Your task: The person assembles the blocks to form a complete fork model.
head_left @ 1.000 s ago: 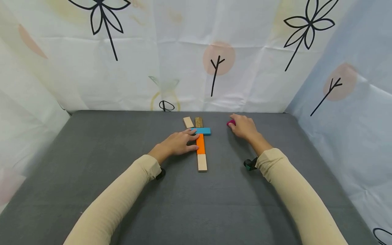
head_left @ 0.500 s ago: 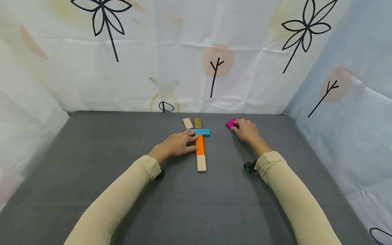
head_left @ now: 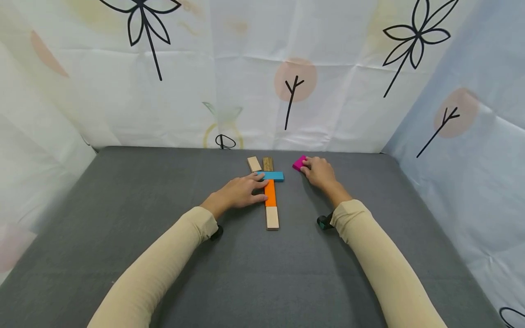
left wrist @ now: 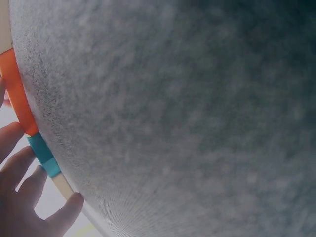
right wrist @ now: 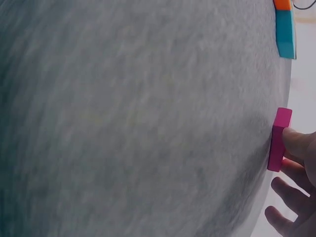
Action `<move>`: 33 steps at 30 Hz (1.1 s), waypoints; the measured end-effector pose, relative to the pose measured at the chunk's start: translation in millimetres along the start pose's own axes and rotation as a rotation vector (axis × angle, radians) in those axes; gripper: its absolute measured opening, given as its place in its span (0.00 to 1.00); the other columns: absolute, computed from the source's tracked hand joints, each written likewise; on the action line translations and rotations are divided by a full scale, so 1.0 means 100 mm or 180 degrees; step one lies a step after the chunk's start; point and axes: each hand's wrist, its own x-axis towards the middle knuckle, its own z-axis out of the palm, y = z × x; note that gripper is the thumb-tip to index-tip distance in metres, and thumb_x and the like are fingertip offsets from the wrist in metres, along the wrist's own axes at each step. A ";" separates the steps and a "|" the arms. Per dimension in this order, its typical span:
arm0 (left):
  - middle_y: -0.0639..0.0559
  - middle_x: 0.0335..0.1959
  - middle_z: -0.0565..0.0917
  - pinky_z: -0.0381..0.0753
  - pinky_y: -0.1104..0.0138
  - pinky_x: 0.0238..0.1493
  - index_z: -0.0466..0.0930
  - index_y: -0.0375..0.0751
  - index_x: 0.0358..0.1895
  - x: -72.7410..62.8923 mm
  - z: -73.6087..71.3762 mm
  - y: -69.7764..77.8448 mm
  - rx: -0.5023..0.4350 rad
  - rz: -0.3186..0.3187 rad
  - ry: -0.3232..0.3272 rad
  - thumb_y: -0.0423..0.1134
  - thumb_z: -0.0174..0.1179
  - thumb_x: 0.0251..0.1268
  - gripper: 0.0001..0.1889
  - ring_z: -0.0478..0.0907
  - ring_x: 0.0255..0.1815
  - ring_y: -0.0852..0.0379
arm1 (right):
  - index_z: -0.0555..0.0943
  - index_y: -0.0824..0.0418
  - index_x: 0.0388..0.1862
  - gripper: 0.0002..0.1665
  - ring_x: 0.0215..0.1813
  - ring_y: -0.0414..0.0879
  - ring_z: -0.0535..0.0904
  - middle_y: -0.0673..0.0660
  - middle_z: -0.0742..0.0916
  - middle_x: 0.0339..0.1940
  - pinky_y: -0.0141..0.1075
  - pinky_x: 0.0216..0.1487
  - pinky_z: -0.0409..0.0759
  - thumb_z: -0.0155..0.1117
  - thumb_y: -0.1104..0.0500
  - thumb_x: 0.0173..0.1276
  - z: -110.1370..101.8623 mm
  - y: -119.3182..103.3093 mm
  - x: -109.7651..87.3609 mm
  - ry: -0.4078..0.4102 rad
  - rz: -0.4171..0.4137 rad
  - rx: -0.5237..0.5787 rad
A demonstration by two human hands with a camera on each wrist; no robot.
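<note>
Pinched between the thumb and fingers of my right hand (head_left: 321,173) is a magenta block (right wrist: 280,140), to the right of a row of flat blocks. My left hand (head_left: 241,191) lies with fingers spread, its fingertips on the blue block (head_left: 274,176) and at the left edge of the orange block (head_left: 270,193). The blue block lies crosswise between the orange block and a brown block (head_left: 268,164). A pale wood block (head_left: 272,217) continues the row at the near end. Another pale block (head_left: 254,164) sits slanted at the far left of the row.
A dark grey cloth-covered table (head_left: 229,282) lies under everything. Printed white fabric (head_left: 246,91) hangs close behind its far edge, with more fabric at both sides. Each wrist wears a small dark camera.
My right hand has moved left with the magenta block, toward the row, and more of the block shows. The left hand and the row of blocks have kept their places.
</note>
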 end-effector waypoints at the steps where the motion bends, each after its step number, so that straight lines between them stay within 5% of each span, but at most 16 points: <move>1: 0.48 0.79 0.56 0.62 0.48 0.72 0.62 0.48 0.76 0.00 0.00 0.00 -0.0001 0.0003 0.0001 0.59 0.52 0.74 0.33 0.51 0.80 0.47 | 0.75 0.64 0.68 0.25 0.72 0.63 0.67 0.60 0.73 0.72 0.56 0.67 0.69 0.58 0.56 0.77 0.00 -0.02 0.00 -0.0005 -0.0023 0.0001; 33: 0.48 0.79 0.55 0.61 0.47 0.72 0.61 0.49 0.77 0.03 -0.02 0.02 0.0034 -0.0047 -0.0073 0.60 0.52 0.74 0.34 0.50 0.80 0.48 | 0.78 0.65 0.64 0.23 0.73 0.60 0.66 0.58 0.76 0.70 0.54 0.70 0.65 0.62 0.56 0.75 0.09 -0.31 0.15 -0.0157 -0.0454 0.0311</move>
